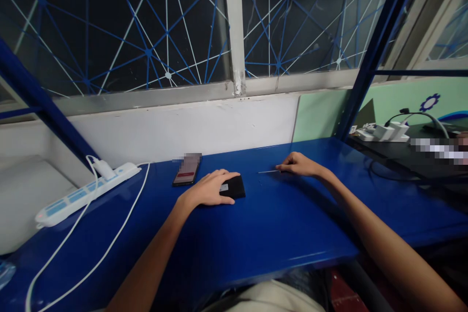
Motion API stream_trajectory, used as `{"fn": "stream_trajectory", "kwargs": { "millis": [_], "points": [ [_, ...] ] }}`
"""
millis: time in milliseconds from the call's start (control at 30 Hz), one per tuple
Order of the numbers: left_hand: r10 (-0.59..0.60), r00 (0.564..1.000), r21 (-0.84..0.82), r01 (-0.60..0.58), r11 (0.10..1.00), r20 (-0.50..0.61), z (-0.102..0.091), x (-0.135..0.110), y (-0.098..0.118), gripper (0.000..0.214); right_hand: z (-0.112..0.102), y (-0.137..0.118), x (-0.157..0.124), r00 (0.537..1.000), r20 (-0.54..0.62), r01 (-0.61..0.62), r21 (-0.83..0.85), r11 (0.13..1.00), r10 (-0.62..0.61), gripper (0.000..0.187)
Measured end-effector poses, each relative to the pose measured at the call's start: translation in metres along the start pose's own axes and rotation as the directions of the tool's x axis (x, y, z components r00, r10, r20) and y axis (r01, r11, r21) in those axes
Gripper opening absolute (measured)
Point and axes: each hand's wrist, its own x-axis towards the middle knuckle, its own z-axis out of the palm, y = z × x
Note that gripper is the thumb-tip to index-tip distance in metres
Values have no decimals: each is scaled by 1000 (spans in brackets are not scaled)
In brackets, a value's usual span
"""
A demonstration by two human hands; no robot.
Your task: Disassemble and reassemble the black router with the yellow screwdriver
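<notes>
My left hand (209, 188) rests on a small black flat object (234, 187) with a white label, fingers curled over its left edge and holding it down on the blue table (278, 224). My right hand (298, 164) lies further right, fingers pinched on the end of a thin silver pin-like tool (268, 171) that lies flat on the table and points left. A dark phone (187, 171) with a lit screen lies just behind and left of my left hand.
A white power strip (86, 192) with a plugged charger and white cable (91, 253) lies at the left. Behind is a white wall and a window with a blue and white lattice. At the right, another desk holds white adapters (387, 132) and cables.
</notes>
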Motion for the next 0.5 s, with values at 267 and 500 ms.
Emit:
{"fn": "stream_trajectory", "kwargs": {
  "millis": [267,500],
  "points": [
    [-44,995,-7,45,999,87,-15,-9,-10,75,-2,15,5,998,18,-66,-110,992,68,38],
    [-35,997,-35,38,999,69,-18,-11,-12,75,-1,14,4,997,36,-65,-82,994,68,35]
  ]
}}
